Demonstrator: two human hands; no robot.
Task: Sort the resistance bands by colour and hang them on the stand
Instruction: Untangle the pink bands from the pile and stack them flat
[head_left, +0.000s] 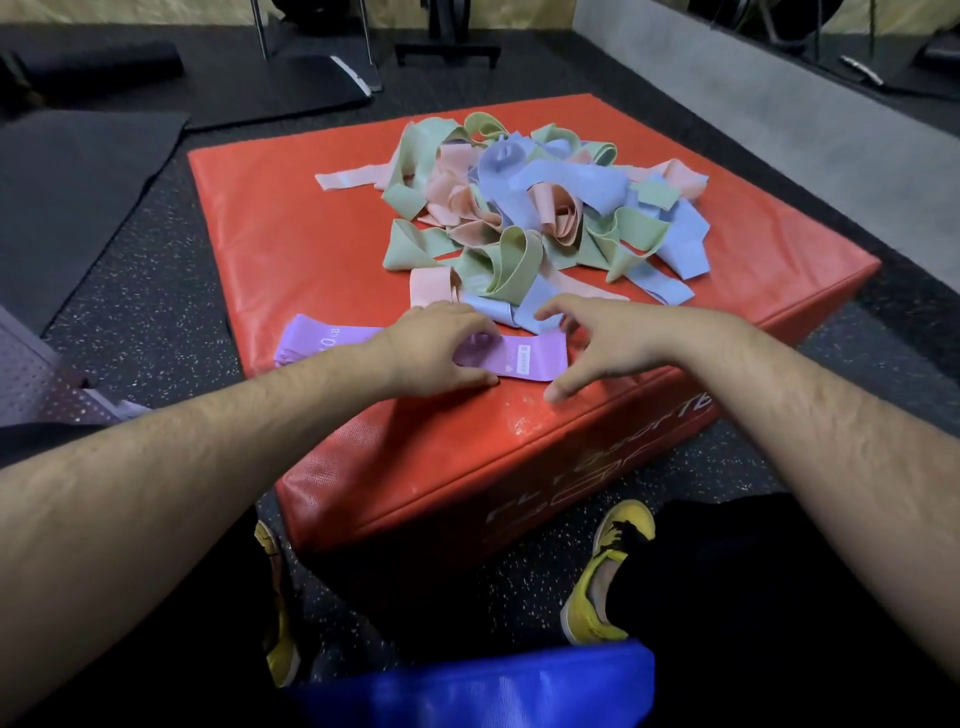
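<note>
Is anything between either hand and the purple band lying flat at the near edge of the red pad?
Nothing visible. The left hand rests on the purple band; the right hand hovers open at its right end. The mixed pile lies behind it.

Red pad (291, 218): carries tangled pile of bands (519, 208), green, pink and blue, toward far right corner.
Purple band (535, 358): flat, toward near left corner.
Left hand (431, 348): arched over purple band's middle, grip unclear.
Right hand (613, 338): fingers spread, just beside band's right end.
</note>
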